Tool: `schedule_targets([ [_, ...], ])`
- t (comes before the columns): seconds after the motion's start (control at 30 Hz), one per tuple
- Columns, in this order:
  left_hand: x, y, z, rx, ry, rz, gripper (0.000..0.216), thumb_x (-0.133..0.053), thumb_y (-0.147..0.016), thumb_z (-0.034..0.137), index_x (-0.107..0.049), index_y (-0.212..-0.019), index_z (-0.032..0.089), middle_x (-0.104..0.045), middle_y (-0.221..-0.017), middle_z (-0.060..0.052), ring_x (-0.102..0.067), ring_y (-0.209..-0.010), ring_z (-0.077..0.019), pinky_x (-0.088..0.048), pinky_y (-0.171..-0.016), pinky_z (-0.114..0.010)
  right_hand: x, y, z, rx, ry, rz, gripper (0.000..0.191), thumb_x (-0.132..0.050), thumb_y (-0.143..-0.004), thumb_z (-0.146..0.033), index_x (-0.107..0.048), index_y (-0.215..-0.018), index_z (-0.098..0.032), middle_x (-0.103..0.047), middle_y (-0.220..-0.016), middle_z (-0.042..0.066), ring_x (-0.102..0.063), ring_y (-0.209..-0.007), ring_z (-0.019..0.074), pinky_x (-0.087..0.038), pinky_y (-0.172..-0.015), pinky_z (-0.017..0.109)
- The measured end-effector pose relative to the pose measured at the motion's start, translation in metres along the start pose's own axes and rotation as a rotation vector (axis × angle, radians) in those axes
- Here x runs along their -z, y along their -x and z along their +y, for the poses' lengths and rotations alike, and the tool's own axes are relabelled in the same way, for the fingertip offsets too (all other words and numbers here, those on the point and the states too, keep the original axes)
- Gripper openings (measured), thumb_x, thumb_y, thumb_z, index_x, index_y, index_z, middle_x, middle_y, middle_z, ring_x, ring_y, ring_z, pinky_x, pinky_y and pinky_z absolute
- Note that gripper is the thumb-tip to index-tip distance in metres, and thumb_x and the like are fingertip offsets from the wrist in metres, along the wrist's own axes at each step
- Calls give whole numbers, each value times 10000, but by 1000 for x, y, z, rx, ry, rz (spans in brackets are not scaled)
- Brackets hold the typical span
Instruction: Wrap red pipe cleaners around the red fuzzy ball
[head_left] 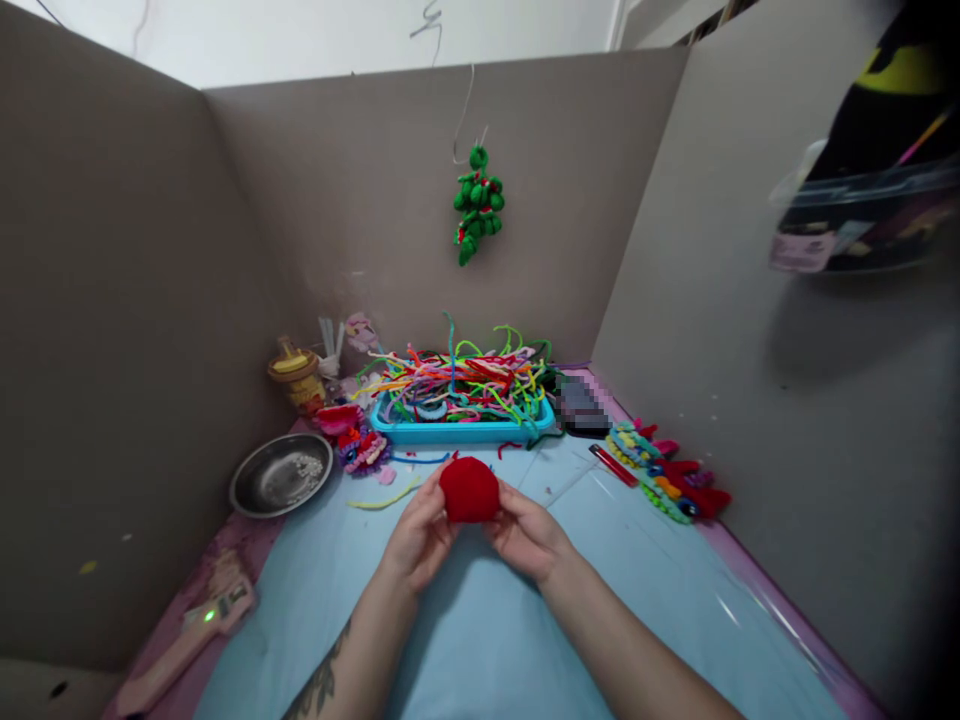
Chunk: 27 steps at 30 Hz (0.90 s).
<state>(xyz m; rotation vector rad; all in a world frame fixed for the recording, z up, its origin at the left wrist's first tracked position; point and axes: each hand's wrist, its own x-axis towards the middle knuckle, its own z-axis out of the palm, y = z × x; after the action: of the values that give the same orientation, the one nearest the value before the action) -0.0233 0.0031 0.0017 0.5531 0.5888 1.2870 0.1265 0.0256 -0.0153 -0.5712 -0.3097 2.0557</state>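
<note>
A fuzzy red ball-shaped piece is held above the light blue mat, in the middle of the view. My left hand pinches its left side with closed fingers. My right hand grips its right side, fingers curled around it. Behind it stands a blue tray heaped with pipe cleaners of many colours.
A metal bowl sits at the left, a yellow spool behind it. A pink glue gun lies at the front left. Finished colourful pieces lie at the right. A green ornament hangs on the cardboard back wall. Cardboard walls enclose three sides.
</note>
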Motion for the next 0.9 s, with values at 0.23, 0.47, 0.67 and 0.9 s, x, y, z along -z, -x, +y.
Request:
schedule_targets([
  [0.23, -4, 0, -3, -30, -60, 136, 751, -722, -689, 163, -343, -1338, 168, -670, -1059, -113, -654, -888, -176, -500, -807, -285, 2, 0, 4, -66, 38, 77, 128, -651, -767, -192, -601, -884, -198, -674, -674, -18, -552, -488, 82, -407, -463, 183],
  [0.47, -3, 2, 2, 30, -48, 151, 726, -757, -640, 187, -427, -1286, 164, -669, -1041, -103, -658, -819, -172, -526, -702, -250, -7, 6, -3, -13, 76, 53, 181, -597, -796, -252, -576, -968, -197, -690, -761, 6, -632, -644, 130, -476, -576, 239],
  [0.67, 5, 1, 1, 98, -15, 134, 525, -693, -707, 177, -525, -1203, 143, -674, -1028, -95, -655, -787, -150, -524, -682, -221, -8, 8, -4, -40, 85, -70, 233, -654, -736, -211, -601, -957, -159, -702, -864, 41, -642, -680, 149, -499, -573, 255],
  [0.9, 3, -4, -1, 24, 38, 171, 520, -619, -790, 265, -454, -1275, 176, -673, -1062, -85, -645, -917, -159, -498, -828, -260, -6, 3, 3, 11, 5, -82, 297, -682, -718, -128, -597, -1000, -164, -703, -928, 55, -659, -751, 140, -507, -617, 233],
])
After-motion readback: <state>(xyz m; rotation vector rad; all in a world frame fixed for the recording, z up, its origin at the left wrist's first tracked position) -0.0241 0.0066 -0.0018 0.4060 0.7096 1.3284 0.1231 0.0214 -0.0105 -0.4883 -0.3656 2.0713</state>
